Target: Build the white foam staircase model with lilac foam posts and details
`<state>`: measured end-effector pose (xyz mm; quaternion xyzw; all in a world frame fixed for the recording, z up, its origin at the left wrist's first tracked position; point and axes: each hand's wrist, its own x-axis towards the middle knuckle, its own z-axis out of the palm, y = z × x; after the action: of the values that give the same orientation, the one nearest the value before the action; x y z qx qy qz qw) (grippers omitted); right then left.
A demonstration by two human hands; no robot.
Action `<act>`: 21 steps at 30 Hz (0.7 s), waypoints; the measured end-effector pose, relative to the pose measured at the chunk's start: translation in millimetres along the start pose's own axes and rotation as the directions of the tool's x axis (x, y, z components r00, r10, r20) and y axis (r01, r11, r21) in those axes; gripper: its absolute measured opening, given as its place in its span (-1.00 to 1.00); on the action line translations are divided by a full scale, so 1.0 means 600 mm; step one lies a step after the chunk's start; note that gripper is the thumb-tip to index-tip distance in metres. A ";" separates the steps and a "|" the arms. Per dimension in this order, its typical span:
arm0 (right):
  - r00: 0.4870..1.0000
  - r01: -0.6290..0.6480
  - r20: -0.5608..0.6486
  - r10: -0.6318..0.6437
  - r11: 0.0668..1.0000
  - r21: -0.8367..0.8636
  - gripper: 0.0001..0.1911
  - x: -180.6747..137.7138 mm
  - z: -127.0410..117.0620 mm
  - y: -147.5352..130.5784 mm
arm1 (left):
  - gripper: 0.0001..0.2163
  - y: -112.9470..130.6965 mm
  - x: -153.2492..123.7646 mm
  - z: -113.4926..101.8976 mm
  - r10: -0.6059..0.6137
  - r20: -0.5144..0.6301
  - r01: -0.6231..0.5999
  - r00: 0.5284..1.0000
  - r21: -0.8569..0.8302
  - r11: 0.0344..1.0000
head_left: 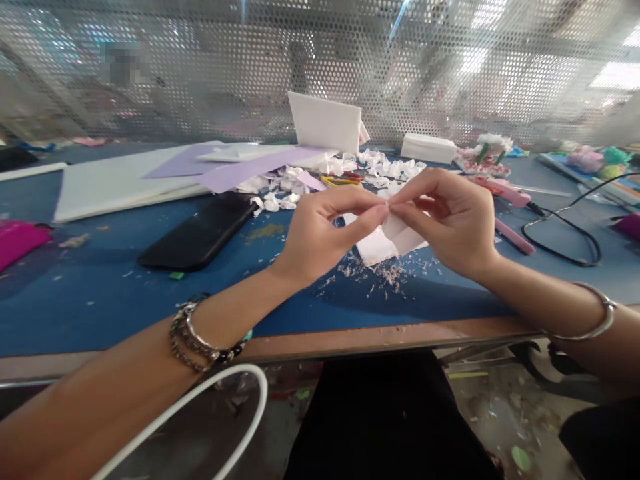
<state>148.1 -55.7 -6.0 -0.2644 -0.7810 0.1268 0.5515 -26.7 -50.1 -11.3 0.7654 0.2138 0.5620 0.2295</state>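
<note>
My left hand (325,230) and my right hand (447,217) meet fingertip to fingertip above the table, each closed in a pinch. A small thin white piece, looking like a paper petal (393,225), hangs at the fingertips; its top edge is hidden by them. Just below lies a folded white sheet (373,250), with fine white shreds (393,277) scattered in front. Behind the hands is a heap of curled white paper petals (385,167). Yellow-handled scissors (340,180) lie among them.
A black phone (200,233) lies left of my hands. Purple sheets (245,170) and a white board (115,180) are farther back. A pink glue gun (505,192) with a black cord (595,247) sits at right. A perforated metal screen (240,80) stands behind the table.
</note>
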 end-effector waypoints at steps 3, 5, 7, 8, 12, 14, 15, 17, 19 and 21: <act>1.000 -0.023 0.010 0.024 0.999 -0.025 -0.89 0.000 -0.001 -0.001 | -0.91 -0.002 0.002 -0.001 -0.029 0.008 0.029 1.000 0.006 1.000; 0.999 -0.034 0.022 0.035 0.998 -0.046 -0.87 0.002 -0.003 0.002 | -0.88 -0.006 0.004 -0.001 -0.102 0.010 0.102 0.995 -0.001 0.995; 0.998 -0.024 0.060 0.027 0.998 -0.062 -0.86 0.006 -0.008 0.009 | -0.86 -0.013 0.007 0.000 -0.157 0.006 0.157 0.988 -0.023 0.987; 0.996 -0.003 0.092 0.009 0.998 -0.068 -0.84 0.009 -0.011 0.013 | -0.86 -0.016 0.008 -0.001 -0.178 0.005 0.178 0.984 -0.028 0.984; 0.947 0.230 0.258 -0.193 0.965 -0.124 -0.81 0.022 -0.027 0.025 | -0.82 -0.027 0.012 -0.004 -0.251 0.036 0.251 0.967 -0.012 0.968; 0.902 0.355 0.320 -0.291 0.920 -0.164 -0.83 0.028 -0.034 0.025 | -0.81 -0.028 0.012 -0.005 -0.267 0.045 0.268 0.963 -0.015 0.963; 0.887 0.392 0.338 -0.316 0.901 -0.186 -0.83 0.030 -0.036 0.024 | -0.80 -0.027 0.011 -0.005 -0.271 0.046 0.272 0.961 -0.022 0.962; 0.879 0.416 0.351 -0.324 0.880 -0.230 -0.83 0.031 -0.039 0.021 | -0.81 -0.025 0.010 -0.005 -0.277 0.053 0.279 0.959 -0.032 0.960; 0.882 0.420 0.350 -0.316 0.864 -0.279 -0.83 0.030 -0.041 0.018 | -0.81 -0.022 0.009 -0.005 -0.285 0.061 0.287 0.956 -0.025 0.958; 0.884 0.424 0.351 -0.309 0.846 -0.324 -0.83 0.028 -0.041 0.016 | -0.81 -0.020 0.009 -0.005 -0.288 0.066 0.289 0.955 -0.001 0.957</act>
<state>169.4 -40.7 11.2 -0.1922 -0.8975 -0.1039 0.3830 -29.0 -37.1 -13.3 0.7427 0.3124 0.4985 0.3199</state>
